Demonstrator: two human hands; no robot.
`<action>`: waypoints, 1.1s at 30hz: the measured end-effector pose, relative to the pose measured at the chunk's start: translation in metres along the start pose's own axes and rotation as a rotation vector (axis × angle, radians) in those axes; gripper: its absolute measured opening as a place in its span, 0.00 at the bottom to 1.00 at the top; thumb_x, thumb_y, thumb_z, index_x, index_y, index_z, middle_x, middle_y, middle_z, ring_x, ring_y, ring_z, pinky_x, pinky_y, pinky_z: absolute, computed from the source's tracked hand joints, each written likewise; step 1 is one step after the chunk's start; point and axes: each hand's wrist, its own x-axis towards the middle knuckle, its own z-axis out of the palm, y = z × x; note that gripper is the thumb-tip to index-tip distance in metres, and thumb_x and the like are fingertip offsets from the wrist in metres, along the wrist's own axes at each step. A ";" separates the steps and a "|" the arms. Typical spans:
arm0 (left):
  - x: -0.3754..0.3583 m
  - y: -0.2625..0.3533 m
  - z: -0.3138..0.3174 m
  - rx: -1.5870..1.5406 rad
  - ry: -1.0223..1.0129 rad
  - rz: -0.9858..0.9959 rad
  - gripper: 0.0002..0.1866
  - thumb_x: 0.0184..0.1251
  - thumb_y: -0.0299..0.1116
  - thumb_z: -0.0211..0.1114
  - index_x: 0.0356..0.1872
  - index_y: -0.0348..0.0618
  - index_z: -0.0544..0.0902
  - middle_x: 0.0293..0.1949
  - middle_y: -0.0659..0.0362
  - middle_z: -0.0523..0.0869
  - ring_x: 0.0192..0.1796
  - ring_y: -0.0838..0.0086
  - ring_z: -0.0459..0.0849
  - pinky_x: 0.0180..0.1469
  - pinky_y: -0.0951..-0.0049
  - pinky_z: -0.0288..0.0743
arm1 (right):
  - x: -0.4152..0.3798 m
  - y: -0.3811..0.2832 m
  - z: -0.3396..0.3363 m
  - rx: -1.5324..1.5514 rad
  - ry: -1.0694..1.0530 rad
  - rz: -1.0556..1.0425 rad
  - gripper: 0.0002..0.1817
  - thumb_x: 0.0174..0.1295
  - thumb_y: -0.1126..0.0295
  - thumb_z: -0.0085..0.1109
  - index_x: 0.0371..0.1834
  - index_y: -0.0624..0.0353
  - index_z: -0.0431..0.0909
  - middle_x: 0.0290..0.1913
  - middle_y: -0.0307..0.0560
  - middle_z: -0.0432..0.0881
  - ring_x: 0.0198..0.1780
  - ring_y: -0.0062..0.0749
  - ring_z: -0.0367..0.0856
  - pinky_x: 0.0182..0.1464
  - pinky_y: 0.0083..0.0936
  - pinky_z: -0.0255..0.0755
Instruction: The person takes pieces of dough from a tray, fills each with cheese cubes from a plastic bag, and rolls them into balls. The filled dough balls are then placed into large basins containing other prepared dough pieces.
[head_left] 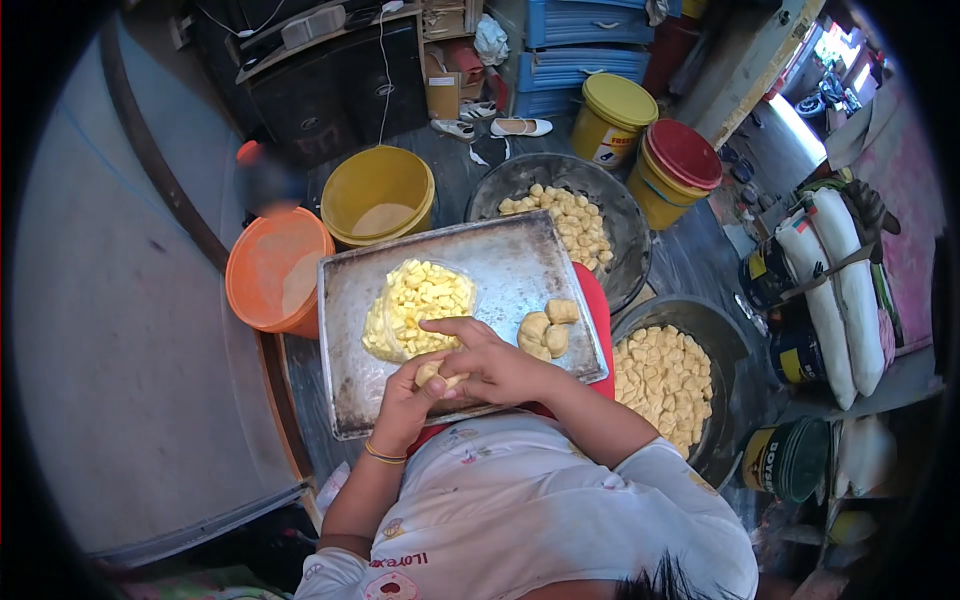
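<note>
Both hands close on one dough piece [433, 374], held above the tray [510, 262] at about 7 o'clock from its middle. The left hand [405, 392] cups it from 8 o'clock, thumb against the dough; the right hand [490, 362] grips from 3 o'clock with thumb and lower fingers, its index finger stretched toward 10 o'clock over the near edge of the clear bag of yellow cubes [425, 302]. Whether that fingertip touches the bag I cannot tell, nor whether anything sits inside the dough.

The step in hand looks like shaping by fingertip. To do it well, let the left hand serve as a cradle and the right thumb do the pressing, turning the piece a little between pinches so that the wall comes out even. Use the soft pads rather than the nails, since dough like this probably tears where it is squeezed thin. Working low over the tray is sound: crumbs land on metal. The stretched index finger would be better tucked in, clear of the bag's plastic.

A small cluster of dough lumps [542, 336] rests on the tray at 3 o'clock, within easy reach of the right hand. Beyond the tray, more dough pieces fill one dark basin [632, 265] at 1 to 2 o'clock and another basin [733, 365] near 4 o'clock.
</note>
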 end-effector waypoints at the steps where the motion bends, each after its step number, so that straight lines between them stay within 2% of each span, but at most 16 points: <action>1: 0.000 0.002 0.002 -0.023 -0.057 0.007 0.25 0.61 0.38 0.67 0.55 0.35 0.72 0.45 0.57 0.80 0.46 0.75 0.81 0.47 0.77 0.77 | -0.002 0.001 0.005 0.000 0.003 0.000 0.20 0.53 0.62 0.64 0.51 0.52 0.76 0.66 0.52 0.62 0.65 0.49 0.61 0.64 0.41 0.57; 4: 0.010 0.011 -0.005 -0.077 -0.111 -0.083 0.25 0.54 0.38 0.73 0.49 0.36 0.76 0.40 0.60 0.81 0.42 0.77 0.80 0.42 0.79 0.77 | -0.002 -0.005 0.020 0.287 0.204 0.019 0.24 0.52 0.62 0.65 0.53 0.53 0.73 0.66 0.53 0.62 0.65 0.51 0.61 0.66 0.41 0.55; 6: 0.014 0.016 -0.006 -0.109 -0.181 -0.149 0.23 0.49 0.37 0.76 0.45 0.39 0.78 0.37 0.63 0.81 0.38 0.79 0.80 0.38 0.80 0.76 | 0.002 -0.013 0.013 0.379 0.398 0.002 0.28 0.48 0.72 0.65 0.56 0.54 0.70 0.65 0.52 0.64 0.67 0.49 0.59 0.67 0.41 0.54; 10: 0.018 0.009 0.001 0.031 -0.240 -0.076 0.21 0.49 0.35 0.76 0.42 0.40 0.78 0.33 0.63 0.81 0.34 0.80 0.79 0.36 0.81 0.76 | 0.002 -0.020 -0.003 0.050 0.060 -0.007 0.28 0.46 0.74 0.65 0.55 0.54 0.71 0.58 0.48 0.70 0.64 0.45 0.64 0.65 0.41 0.57; 13: 0.020 -0.001 0.004 -0.156 -0.156 -0.059 0.22 0.50 0.34 0.76 0.43 0.38 0.78 0.31 0.62 0.81 0.31 0.79 0.80 0.35 0.80 0.76 | -0.006 -0.007 -0.003 0.001 0.132 -0.107 0.27 0.44 0.74 0.66 0.53 0.56 0.74 0.51 0.44 0.78 0.56 0.42 0.73 0.59 0.39 0.64; 15: 0.026 -0.013 -0.004 -0.328 -0.268 -0.043 0.27 0.50 0.43 0.74 0.47 0.38 0.76 0.35 0.59 0.83 0.32 0.77 0.82 0.30 0.81 0.75 | -0.011 -0.001 -0.011 -0.004 0.191 -0.111 0.24 0.43 0.75 0.66 0.49 0.57 0.77 0.42 0.41 0.82 0.46 0.42 0.78 0.51 0.34 0.70; 16: 0.026 -0.012 -0.004 -0.328 -0.266 -0.045 0.27 0.50 0.43 0.74 0.47 0.38 0.76 0.35 0.59 0.83 0.32 0.77 0.82 0.30 0.81 0.75 | -0.010 -0.002 -0.013 -0.028 0.273 -0.119 0.20 0.47 0.78 0.64 0.47 0.59 0.78 0.35 0.42 0.82 0.39 0.35 0.79 0.45 0.28 0.72; 17: 0.027 -0.011 -0.004 -0.228 -0.212 -0.044 0.28 0.53 0.44 0.72 0.50 0.38 0.75 0.38 0.56 0.83 0.34 0.76 0.82 0.33 0.79 0.76 | -0.012 -0.003 -0.013 -0.026 0.272 -0.119 0.20 0.47 0.78 0.64 0.47 0.59 0.78 0.35 0.42 0.82 0.39 0.35 0.79 0.45 0.28 0.72; 19: 0.030 -0.002 0.004 -0.129 -0.157 -0.042 0.28 0.56 0.45 0.69 0.53 0.38 0.75 0.42 0.54 0.83 0.36 0.75 0.83 0.36 0.78 0.78 | -0.019 -0.004 -0.016 0.249 0.553 0.222 0.17 0.50 0.73 0.65 0.47 0.56 0.80 0.34 0.44 0.80 0.39 0.31 0.78 0.41 0.30 0.71; 21: 0.033 0.003 0.011 -0.004 -0.146 0.057 0.29 0.61 0.45 0.65 0.59 0.38 0.72 0.48 0.49 0.82 0.40 0.73 0.83 0.44 0.74 0.78 | -0.037 0.021 -0.035 0.295 0.809 0.366 0.16 0.58 0.78 0.59 0.51 0.60 0.77 0.48 0.49 0.79 0.48 0.32 0.77 0.50 0.26 0.70; 23: 0.030 0.003 0.005 0.002 -0.153 0.001 0.28 0.64 0.42 0.63 0.61 0.38 0.70 0.52 0.48 0.80 0.44 0.73 0.82 0.52 0.71 0.76 | -0.032 0.019 -0.076 -0.399 0.995 0.295 0.18 0.57 0.76 0.60 0.53 0.57 0.76 0.51 0.49 0.76 0.55 0.36 0.73 0.55 0.29 0.67; 24: 0.029 -0.002 0.003 0.087 -0.154 -0.059 0.25 0.65 0.39 0.62 0.60 0.37 0.71 0.52 0.49 0.80 0.45 0.73 0.82 0.51 0.72 0.76 | -0.035 0.019 -0.082 -0.401 0.997 0.299 0.18 0.57 0.76 0.60 0.53 0.57 0.76 0.51 0.49 0.76 0.55 0.36 0.73 0.55 0.29 0.67; 27: 0.026 -0.014 0.001 0.166 -0.152 -0.139 0.20 0.66 0.33 0.60 0.57 0.36 0.73 0.51 0.51 0.80 0.46 0.73 0.81 0.50 0.73 0.76 | -0.045 0.019 -0.090 -0.496 0.924 0.449 0.22 0.53 0.74 0.63 0.54 0.52 0.77 0.54 0.53 0.75 0.59 0.44 0.69 0.59 0.37 0.64; 29: 0.026 -0.018 0.001 0.159 -0.139 -0.157 0.18 0.66 0.31 0.59 0.56 0.35 0.74 0.51 0.52 0.81 0.46 0.74 0.81 0.50 0.73 0.76 | -0.055 0.022 -0.082 -0.259 0.386 0.528 0.23 0.49 0.71 0.64 0.53 0.48 0.78 0.55 0.50 0.74 0.63 0.44 0.66 0.62 0.38 0.60; 31: 0.026 -0.018 -0.001 0.139 -0.097 -0.148 0.15 0.66 0.28 0.59 0.53 0.35 0.75 0.49 0.53 0.81 0.44 0.74 0.81 0.49 0.74 0.76 | -0.058 0.025 -0.066 -0.228 -0.119 0.398 0.20 0.47 0.69 0.65 0.48 0.48 0.80 0.54 0.48 0.75 0.61 0.44 0.68 0.63 0.38 0.57; 33: 0.026 -0.015 -0.004 0.135 -0.072 -0.147 0.15 0.66 0.28 0.59 0.52 0.35 0.76 0.48 0.54 0.81 0.44 0.74 0.81 0.49 0.74 0.76 | -0.055 0.022 -0.042 -0.330 -0.219 0.373 0.19 0.46 0.68 0.65 0.45 0.49 0.80 0.51 0.47 0.76 0.58 0.43 0.70 0.62 0.37 0.57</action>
